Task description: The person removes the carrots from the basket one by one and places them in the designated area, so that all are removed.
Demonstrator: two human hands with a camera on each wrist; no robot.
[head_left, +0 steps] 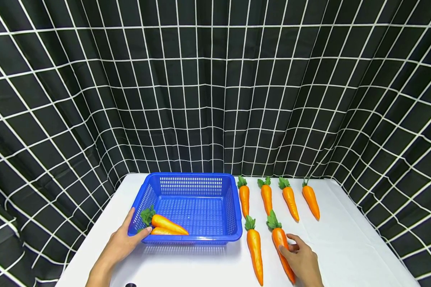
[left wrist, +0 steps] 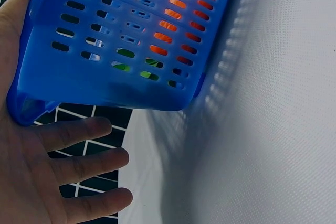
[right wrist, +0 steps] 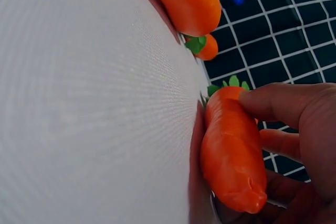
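My left hand holds the front left corner of a blue plastic basket, the thumb lying over the rim. In the left wrist view, three of its fingers stretch out straight beside the slotted wall. Two orange carrots with green tops, the upper carrot overlapping the lower carrot, lie in the basket's front left. To the right, my right hand pinches a carrot between thumb and fingers. In the right wrist view, this carrot is close to the white surface, tip towards the camera.
Left of the gripped carrot lies another carrot. Behind them is a row of several carrots, from one beside the basket to one at far right. A black grid-patterned curtain surrounds the white table.
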